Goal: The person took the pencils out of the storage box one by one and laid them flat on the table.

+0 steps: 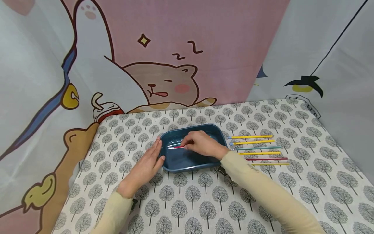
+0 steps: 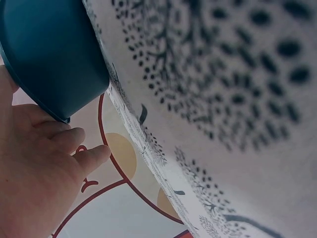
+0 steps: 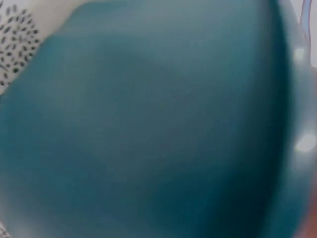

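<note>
A dark blue-green tray point(image 1: 182, 161) sits on the tree-print cloth. My right hand point(image 1: 203, 143) reaches inside it and pinches a thin red pencil point(image 1: 177, 147) with a silvery-white end. Just behind that pencil, another slender piece point(image 1: 173, 145) with a pale end lies on the tray floor. My left hand point(image 1: 148, 162) rests along the tray's left side, fingers fairly straight; in the left wrist view its fingers touch the tray rim near the tray wall point(image 2: 54, 54). The right wrist view is filled by the blurred tray point(image 3: 148, 124), and its pencils cannot be made out.
To the right of the tray, several pencils lie roughly parallel: yellow ones point(image 1: 254, 142), a green one point(image 1: 258, 148) and a red one point(image 1: 270, 159). My right forearm hides some of their left ends. A cartoon-print curtain point(image 1: 228, 48) hangs behind the cloth-covered table point(image 1: 193, 208).
</note>
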Motion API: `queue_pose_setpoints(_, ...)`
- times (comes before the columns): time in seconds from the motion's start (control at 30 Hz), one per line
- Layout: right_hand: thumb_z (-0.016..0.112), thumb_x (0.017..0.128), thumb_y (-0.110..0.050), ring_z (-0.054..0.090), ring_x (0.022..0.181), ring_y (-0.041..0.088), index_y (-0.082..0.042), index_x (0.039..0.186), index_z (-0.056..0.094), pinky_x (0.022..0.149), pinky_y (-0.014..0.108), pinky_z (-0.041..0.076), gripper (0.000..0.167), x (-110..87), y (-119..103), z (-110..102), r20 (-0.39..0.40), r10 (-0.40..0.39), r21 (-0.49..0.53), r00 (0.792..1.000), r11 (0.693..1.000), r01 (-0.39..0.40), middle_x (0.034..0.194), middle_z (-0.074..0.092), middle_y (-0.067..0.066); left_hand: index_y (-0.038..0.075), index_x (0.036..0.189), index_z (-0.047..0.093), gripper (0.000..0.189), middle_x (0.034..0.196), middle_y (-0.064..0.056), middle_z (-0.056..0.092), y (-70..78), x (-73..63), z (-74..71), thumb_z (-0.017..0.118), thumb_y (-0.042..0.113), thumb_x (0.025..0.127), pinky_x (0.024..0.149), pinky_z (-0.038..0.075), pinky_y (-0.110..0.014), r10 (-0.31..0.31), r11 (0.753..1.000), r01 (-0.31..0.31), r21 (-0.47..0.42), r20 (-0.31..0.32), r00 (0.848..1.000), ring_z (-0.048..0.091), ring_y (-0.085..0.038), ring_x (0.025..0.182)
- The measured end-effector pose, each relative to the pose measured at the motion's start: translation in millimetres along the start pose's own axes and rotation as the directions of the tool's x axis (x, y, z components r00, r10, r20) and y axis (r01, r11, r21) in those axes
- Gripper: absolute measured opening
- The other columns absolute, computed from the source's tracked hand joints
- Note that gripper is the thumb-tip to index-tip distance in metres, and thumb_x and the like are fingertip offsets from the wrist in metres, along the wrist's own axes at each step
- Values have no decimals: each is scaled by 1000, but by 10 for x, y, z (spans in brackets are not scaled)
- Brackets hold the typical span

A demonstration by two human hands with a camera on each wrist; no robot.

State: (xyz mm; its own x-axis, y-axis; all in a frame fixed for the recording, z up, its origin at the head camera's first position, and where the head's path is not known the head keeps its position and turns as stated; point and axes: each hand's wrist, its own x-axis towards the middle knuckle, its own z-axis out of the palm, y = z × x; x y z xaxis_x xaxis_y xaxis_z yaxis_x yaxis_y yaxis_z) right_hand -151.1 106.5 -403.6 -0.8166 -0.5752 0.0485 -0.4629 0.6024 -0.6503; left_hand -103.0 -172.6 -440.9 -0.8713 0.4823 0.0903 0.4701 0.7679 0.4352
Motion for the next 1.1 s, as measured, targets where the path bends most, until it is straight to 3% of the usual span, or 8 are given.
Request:
queue_pose_setpoints(0.27,72,99,-14,65,92,7,-19,112,81,80,29,57,17,-94,-112,-167,-64,14,82,998,997,-8,106,71,-8,7,166,18,69,174,-9,11,12,-3,-12,39,45,112,124,27,-54,-14,1000,14,-4,13,1000,25,-34,154)
queue_pose_setpoints(0.63,72,99,-14,63,91,8,-19,112,82,83,33,57,17,-217,-209,-329,-149,-42,80,988,995,54,100,72,-10,7,165,19,68,173,-9,12,10,1,-5,42,41,112,123,28,-55,-20,1000,20,-10,11,1000,25,-36,154)
queue_pose_setpoints(0.93,72,99,-15,57,84,15,-19,111,81,72,32,51,16,-382,-287,-474,-207,-28,125,978,991,54,96,68,-10,6,165,19,68,173,-9,10,6,7,6,43,40,112,123,27,-56,-17,1000,17,-2,1,1000,26,-38,154)
queue_pose_setpoints(1.1,73,98,-15,61,95,15,-20,111,81,79,37,51,16,-507,-322,-568,-230,-20,124,973,991,50,98,69,-11,5,165,19,68,173,-8,8,10,10,4,46,35,111,123,27,-57,-13,1000,13,-1,5,1000,25,-38,154)
